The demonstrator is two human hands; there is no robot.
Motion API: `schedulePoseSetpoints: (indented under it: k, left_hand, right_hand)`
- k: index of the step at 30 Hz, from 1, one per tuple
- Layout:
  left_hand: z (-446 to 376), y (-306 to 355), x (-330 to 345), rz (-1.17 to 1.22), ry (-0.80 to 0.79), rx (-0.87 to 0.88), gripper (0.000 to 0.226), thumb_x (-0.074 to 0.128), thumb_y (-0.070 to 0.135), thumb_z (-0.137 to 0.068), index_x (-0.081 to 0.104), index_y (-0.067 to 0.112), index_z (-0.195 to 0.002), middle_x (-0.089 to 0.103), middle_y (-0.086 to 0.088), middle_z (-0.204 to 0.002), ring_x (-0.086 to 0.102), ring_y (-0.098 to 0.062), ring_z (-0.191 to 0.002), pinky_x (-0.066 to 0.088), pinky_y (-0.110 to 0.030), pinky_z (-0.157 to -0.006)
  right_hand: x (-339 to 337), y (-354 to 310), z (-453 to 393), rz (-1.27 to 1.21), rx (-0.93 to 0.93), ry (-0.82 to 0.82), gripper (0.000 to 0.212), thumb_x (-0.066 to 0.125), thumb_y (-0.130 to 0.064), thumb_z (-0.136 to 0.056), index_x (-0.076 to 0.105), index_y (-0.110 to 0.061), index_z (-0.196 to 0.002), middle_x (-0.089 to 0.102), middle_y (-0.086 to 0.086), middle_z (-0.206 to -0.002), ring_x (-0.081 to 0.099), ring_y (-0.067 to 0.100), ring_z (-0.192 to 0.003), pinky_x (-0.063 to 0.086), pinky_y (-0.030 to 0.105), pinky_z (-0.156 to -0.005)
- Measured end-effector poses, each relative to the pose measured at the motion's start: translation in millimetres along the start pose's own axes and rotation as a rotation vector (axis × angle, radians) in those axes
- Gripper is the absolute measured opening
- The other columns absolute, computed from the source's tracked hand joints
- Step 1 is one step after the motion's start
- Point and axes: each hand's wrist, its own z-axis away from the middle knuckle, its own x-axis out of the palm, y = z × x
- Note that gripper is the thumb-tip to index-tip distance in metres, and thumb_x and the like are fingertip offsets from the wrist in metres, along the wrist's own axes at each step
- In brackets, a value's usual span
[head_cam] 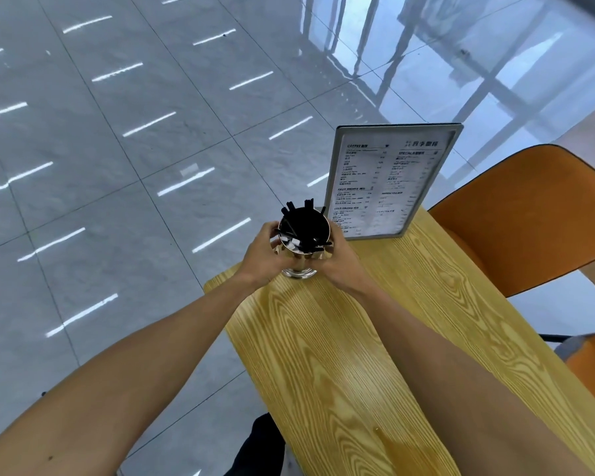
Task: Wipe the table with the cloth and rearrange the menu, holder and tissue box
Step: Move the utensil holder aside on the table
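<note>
Both forearms stretch over the wood-grain table [340, 338], and my left hand [260, 254] and right hand [337, 255] are wrapped around the shiny metal holder [303, 242] full of black utensils, near the far corner. Menu stand [390, 182] sits upright just behind it, orange chair [529, 214] off right.

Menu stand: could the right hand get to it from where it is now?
Probably yes. The menu stand stands upright just beyond the right hand, with bare table between, but both hands currently grip the holder, so it must let go first.
</note>
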Motion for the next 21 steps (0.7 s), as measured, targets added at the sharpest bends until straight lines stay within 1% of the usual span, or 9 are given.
schedulePoseSetpoints:
  k: [3,5,7,8,10,13,15,18,21]
  left_hand:
    - [11.0,4.6,8.0,-0.131,0.001,-0.099,0.08,0.089,0.037,-0.072,0.044,0.012,-0.134,0.055,0.005,-0.125,0.052,-0.013,-0.115,0.046,-0.02,-0.084]
    - [18.6,3.8,14.7,-0.229,-0.05,-0.144,0.038,0.08,0.024,-0.085,0.052,0.018,-0.109,0.055,0.007,-0.097,0.051,-0.012,-0.098,0.04,-0.013,-0.064]
    - [24.7,4.1,24.5,-0.315,-0.12,-0.159,0.014,0.074,0.019,-0.088,0.06,0.016,-0.09,0.061,0.003,-0.088,0.056,-0.016,-0.091,0.043,-0.021,-0.064]
    - [27.8,4.2,30.1,-0.361,-0.158,-0.146,0.013,0.074,0.022,-0.088,0.066,0.015,-0.095,0.066,-0.001,-0.092,0.061,-0.019,-0.09,0.044,-0.027,-0.067]
    - [39.2,10.5,44.7,-0.435,-0.216,-0.105,0.039,0.072,0.033,-0.088,0.065,0.013,-0.121,0.067,-0.002,-0.11,0.062,-0.014,-0.094,0.042,-0.027,-0.074]
    - [59.2,28.0,76.0,-0.516,-0.257,-0.03,0.079,0.07,0.045,-0.089,0.039,0.009,-0.151,0.047,-0.008,-0.15,0.054,-0.024,-0.128,0.042,-0.029,-0.1]
    - [76.5,39.4,100.3,-0.544,-0.272,0.061,0.083,0.07,0.044,-0.09,0.032,0.01,-0.155,0.037,-0.008,-0.159,0.047,-0.025,-0.137,0.037,-0.027,-0.101]
    - [105.2,47.4,140.1,-0.598,-0.274,0.186,0.086,0.068,0.05,-0.089,0.031,0.012,-0.156,0.031,-0.007,-0.162,0.032,-0.023,-0.147,0.03,-0.033,-0.115]
    - [140.9,53.2,179.9,-0.658,-0.272,0.303,0.088,0.069,0.052,-0.087,0.03,0.014,-0.156,0.03,-0.007,-0.162,0.029,-0.024,-0.149,0.028,-0.04,-0.12]
  right_hand:
    - [-2.3,3.1,7.0,0.089,0.09,0.022,0.1,0.087,-0.047,-0.07,0.036,-0.025,-0.153,0.055,-0.005,-0.145,0.053,0.009,-0.132,0.048,0.037,-0.109]
    - [-10.8,9.0,17.6,0.172,0.132,0.02,0.093,0.082,-0.039,-0.081,0.032,-0.02,-0.157,0.046,0.005,-0.156,0.043,0.024,-0.143,0.041,0.044,-0.115]
    - [-23.7,16.8,32.3,0.26,0.171,0.031,0.086,0.076,-0.033,-0.087,0.03,-0.019,-0.159,0.04,0.008,-0.16,0.038,0.028,-0.147,0.038,0.048,-0.117]
    - [-31.1,22.0,41.4,0.305,0.202,0.033,0.086,0.073,-0.034,-0.088,0.029,-0.019,-0.16,0.038,0.01,-0.161,0.037,0.029,-0.148,0.037,0.05,-0.117]
    - [-46.6,33.3,61.5,0.383,0.246,0.023,0.083,0.071,-0.038,-0.091,0.029,-0.019,-0.16,0.036,0.012,-0.162,0.035,0.031,-0.148,0.036,0.05,-0.117]
    - [-70.7,49.9,96.5,0.496,0.292,0.043,0.082,0.065,-0.05,-0.091,0.029,-0.023,-0.16,0.035,0.011,-0.163,0.031,0.033,-0.15,0.034,0.052,-0.118]
    - [-86.6,58.7,126.6,0.578,0.313,0.074,0.082,0.06,-0.057,-0.092,0.026,-0.029,-0.161,0.028,0.011,-0.167,0.02,0.036,-0.154,0.026,0.056,-0.121]
    - [-108.1,73.9,178.4,0.668,0.347,0.118,0.083,0.053,-0.064,-0.095,0.015,-0.036,-0.163,0.007,0.011,-0.172,0.0,0.038,-0.158,0.008,0.059,-0.125]
    - [-128.7,91.4,234.5,0.762,0.338,0.182,0.085,0.048,-0.069,-0.095,0.008,-0.037,-0.164,-0.004,0.01,-0.173,-0.011,0.038,-0.157,0.003,0.062,-0.124]
